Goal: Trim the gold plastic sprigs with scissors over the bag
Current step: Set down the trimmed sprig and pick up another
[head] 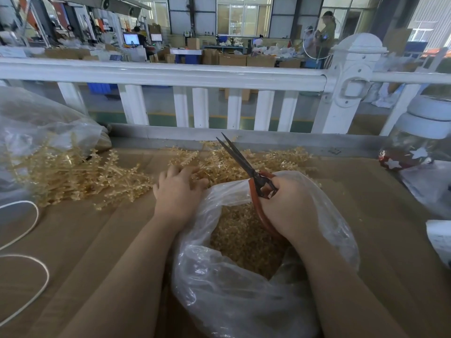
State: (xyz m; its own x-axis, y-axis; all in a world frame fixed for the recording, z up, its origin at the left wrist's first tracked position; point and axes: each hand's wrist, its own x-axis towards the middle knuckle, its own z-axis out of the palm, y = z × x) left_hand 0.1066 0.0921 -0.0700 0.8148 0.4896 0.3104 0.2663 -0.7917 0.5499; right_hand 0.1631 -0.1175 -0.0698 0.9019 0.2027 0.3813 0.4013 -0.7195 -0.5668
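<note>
I can't read any text, label, brand or number from my feed. The computer screens [131, 39] far behind the white railing [161, 73] glow blue, but whatever they display is too small and blurred for me to make out. The sheet of paper [440, 240] to the right of the railing's post, at the frame's edge, carries faint print that I cannot resolve. The red ornament [400, 160] below the railing on the right bears only white star shapes, no lettering.
</note>
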